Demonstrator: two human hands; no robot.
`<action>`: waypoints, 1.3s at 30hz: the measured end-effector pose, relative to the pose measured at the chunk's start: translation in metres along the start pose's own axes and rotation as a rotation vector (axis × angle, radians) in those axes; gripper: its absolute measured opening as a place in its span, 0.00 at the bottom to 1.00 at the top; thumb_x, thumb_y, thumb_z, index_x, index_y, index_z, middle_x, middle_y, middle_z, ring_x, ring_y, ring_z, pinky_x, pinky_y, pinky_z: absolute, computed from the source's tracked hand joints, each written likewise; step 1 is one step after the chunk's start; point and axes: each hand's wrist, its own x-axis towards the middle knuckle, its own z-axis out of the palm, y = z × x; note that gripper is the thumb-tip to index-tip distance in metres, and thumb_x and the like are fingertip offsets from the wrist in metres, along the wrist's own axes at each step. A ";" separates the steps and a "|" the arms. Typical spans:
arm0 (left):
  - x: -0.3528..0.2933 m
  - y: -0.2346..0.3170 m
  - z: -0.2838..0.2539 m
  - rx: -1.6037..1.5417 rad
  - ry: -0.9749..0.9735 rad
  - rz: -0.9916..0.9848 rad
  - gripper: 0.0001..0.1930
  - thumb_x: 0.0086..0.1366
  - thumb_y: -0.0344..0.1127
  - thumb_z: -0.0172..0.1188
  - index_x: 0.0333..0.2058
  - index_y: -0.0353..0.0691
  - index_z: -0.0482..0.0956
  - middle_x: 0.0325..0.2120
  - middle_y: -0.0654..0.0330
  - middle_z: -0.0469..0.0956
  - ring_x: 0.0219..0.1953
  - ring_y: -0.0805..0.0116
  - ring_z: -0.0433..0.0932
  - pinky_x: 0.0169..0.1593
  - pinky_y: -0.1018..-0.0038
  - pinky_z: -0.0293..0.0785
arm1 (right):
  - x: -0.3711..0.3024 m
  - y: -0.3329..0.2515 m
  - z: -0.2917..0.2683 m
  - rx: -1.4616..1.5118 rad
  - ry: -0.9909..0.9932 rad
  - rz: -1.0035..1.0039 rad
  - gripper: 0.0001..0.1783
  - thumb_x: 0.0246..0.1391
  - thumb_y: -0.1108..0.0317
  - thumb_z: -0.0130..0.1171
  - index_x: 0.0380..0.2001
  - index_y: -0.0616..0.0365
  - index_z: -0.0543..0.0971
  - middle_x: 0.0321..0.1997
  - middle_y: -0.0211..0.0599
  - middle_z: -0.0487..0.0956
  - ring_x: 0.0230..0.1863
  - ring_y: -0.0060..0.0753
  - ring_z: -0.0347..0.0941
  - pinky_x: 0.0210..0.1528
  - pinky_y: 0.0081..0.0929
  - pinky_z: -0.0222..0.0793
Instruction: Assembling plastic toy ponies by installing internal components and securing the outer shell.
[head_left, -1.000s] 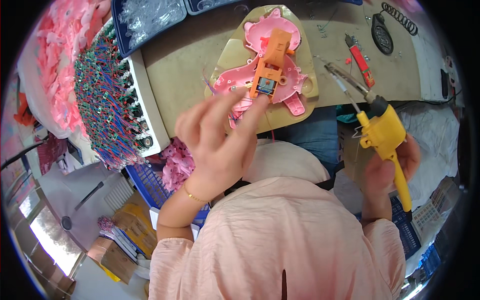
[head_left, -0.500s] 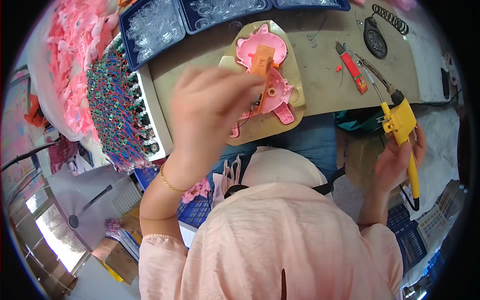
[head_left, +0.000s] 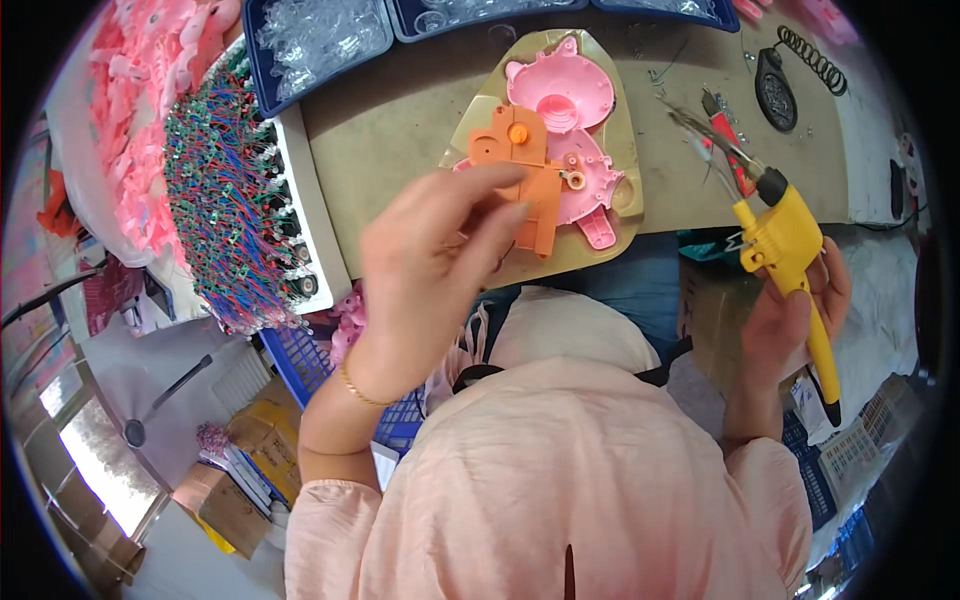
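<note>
My left hand (head_left: 430, 250) is over an orange plastic plate (head_left: 540, 205), its thumb and index finger apart at the plate's middle. Whether the fingertips touch the plate I cannot tell. The plate has a round knob and lies over the left part of a pink pig-shaped plastic shell (head_left: 590, 180). Beneath both is a tan, rounded holding board (head_left: 625, 215) at the bench's front edge. On the right my right hand (head_left: 790, 310) is closed around the handle of a yellow soldering gun (head_left: 790, 240). Its metal tip points up and left over the bench.
Blue trays (head_left: 385, 50) of clear plastic parts line the back. To the left stands a white box (head_left: 315, 220) of wired circuit boards (head_left: 225, 190), beside a heap of pink parts (head_left: 150, 110). A red-handled cutter (head_left: 735, 150) and a coiled soldering iron stand (head_left: 778, 90) are at right.
The orange plate has turned from edge-on to face-up, toward the left. My left hand has lowered and its fingers have parted. The soldering gun's tip has moved left, nearer the shell.
</note>
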 end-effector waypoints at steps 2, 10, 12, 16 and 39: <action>0.006 -0.013 0.012 0.071 0.027 0.141 0.04 0.54 0.27 0.61 0.30 0.38 0.79 0.26 0.59 0.73 0.30 0.65 0.74 0.32 0.73 0.70 | -0.002 -0.008 0.007 -0.055 -0.147 -0.045 0.32 0.53 0.57 0.57 0.55 0.65 0.60 0.51 0.49 0.70 0.49 0.38 0.71 0.46 0.30 0.72; 0.012 -0.022 0.020 0.175 0.049 0.271 0.03 0.52 0.30 0.61 0.25 0.38 0.77 0.23 0.60 0.72 0.28 0.61 0.70 0.35 0.70 0.65 | -0.027 -0.024 -0.001 0.131 -0.447 0.019 0.34 0.48 0.63 0.65 0.56 0.56 0.60 0.57 0.56 0.65 0.56 0.45 0.66 0.54 0.38 0.66; 0.011 -0.023 0.020 0.180 0.043 0.279 0.03 0.52 0.30 0.61 0.25 0.38 0.76 0.23 0.60 0.72 0.28 0.62 0.69 0.35 0.70 0.65 | -0.024 -0.021 0.001 0.106 -0.497 -0.022 0.34 0.48 0.65 0.65 0.55 0.56 0.60 0.56 0.59 0.65 0.55 0.47 0.67 0.54 0.39 0.66; 0.009 -0.023 0.021 0.172 0.063 0.284 0.03 0.52 0.30 0.60 0.25 0.38 0.76 0.22 0.60 0.71 0.27 0.62 0.69 0.34 0.70 0.64 | -0.014 -0.013 0.007 0.094 -0.617 -0.131 0.32 0.47 0.70 0.64 0.55 0.58 0.62 0.54 0.66 0.65 0.54 0.50 0.68 0.53 0.39 0.66; 0.010 -0.020 0.014 0.264 -0.011 0.282 0.05 0.54 0.29 0.60 0.26 0.35 0.75 0.26 0.60 0.74 0.29 0.67 0.70 0.34 0.75 0.65 | -0.011 -0.017 0.018 -0.075 -0.678 -0.317 0.30 0.50 0.68 0.63 0.53 0.58 0.60 0.50 0.69 0.68 0.43 0.49 0.75 0.41 0.35 0.73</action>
